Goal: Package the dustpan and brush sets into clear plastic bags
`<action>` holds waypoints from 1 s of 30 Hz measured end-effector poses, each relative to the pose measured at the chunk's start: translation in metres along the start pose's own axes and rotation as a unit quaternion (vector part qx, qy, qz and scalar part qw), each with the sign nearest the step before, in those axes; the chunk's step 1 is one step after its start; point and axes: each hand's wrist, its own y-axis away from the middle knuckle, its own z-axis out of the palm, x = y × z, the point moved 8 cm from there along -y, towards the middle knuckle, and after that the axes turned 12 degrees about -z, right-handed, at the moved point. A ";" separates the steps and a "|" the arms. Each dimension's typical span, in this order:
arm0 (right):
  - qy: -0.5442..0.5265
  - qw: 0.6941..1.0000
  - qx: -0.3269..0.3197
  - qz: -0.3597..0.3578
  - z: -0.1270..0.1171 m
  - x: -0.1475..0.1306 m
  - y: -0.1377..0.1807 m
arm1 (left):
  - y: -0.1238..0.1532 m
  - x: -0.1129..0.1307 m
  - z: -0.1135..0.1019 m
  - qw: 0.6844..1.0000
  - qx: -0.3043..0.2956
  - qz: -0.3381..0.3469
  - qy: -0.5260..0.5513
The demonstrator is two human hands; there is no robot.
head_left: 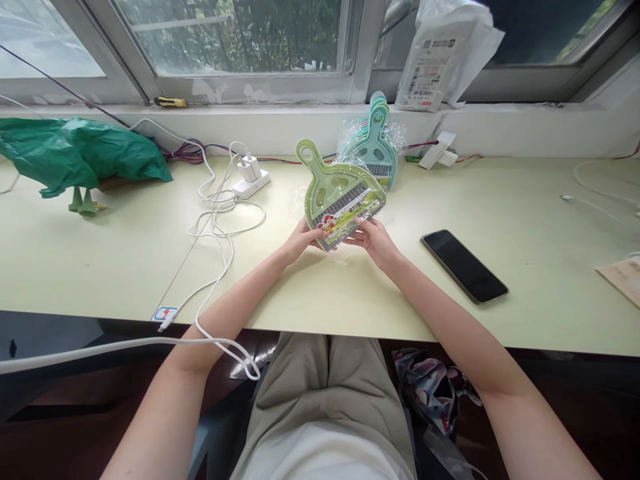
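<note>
Toward the left half of the bench (100, 267), a white power strip (254, 187) lies near the far edge, apart from my hands. To its right, my left hand (300, 241) grips the lower left corner of the green dustpan (330, 181): thumb across the front, other fingers behind, clamped on it. The dustpan, wrapped in clear film, is held up midway along the bench, on the far side of my fingers. Long axis: handle up and left toward the far edge, wide lip down and right. My left hand is the nearer to the handle. My right hand (377, 243) is at the lip's lower right part, fingers slightly spread; I cannot tell whether they clamp. Behind and right, a stack of blue-green dustpans (376, 139) stands by the far edge, nearer my right hand. Further right, a phone (465, 265) lies flat.
</note>
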 end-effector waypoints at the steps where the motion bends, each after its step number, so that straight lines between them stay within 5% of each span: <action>1: 0.016 1.000 -0.008 0.013 -0.001 0.001 -0.001 | 0.000 0.000 -0.001 1.000 0.003 -0.002 0.002; 6: 0.121 0.990 -0.050 0.048 -0.018 0.001 -0.009 | 0.000 0.003 -0.008 0.999 0.024 -0.006 0.027; 9: 0.275 0.960 0.011 -0.060 -0.043 -0.021 -0.017 | 0.000 0.006 -0.018 0.997 0.047 -0.017 0.058; 12: 0.455 0.846 0.060 -0.270 -0.049 -0.061 -0.012 | -0.003 0.003 -0.031 0.990 0.080 -0.058 0.103; 15: 0.562 0.731 -0.011 -0.388 -0.032 -0.070 -0.006 | -0.004 -0.004 -0.043 0.976 0.116 -0.100 0.152; 17: 0.582 0.693 -0.064 -0.420 -0.022 -0.065 -0.004 | -0.004 -0.009 -0.045 0.971 0.123 -0.121 0.166; 20: 0.573 0.683 -0.095 -0.443 -0.016 -0.060 -0.004 | -0.004 -0.012 -0.039 0.971 0.098 -0.139 0.168; 30: 0.509 0.723 -0.079 -0.460 -0.022 -0.071 -0.004 | -0.001 -0.010 -0.030 0.975 0.031 -0.150 0.160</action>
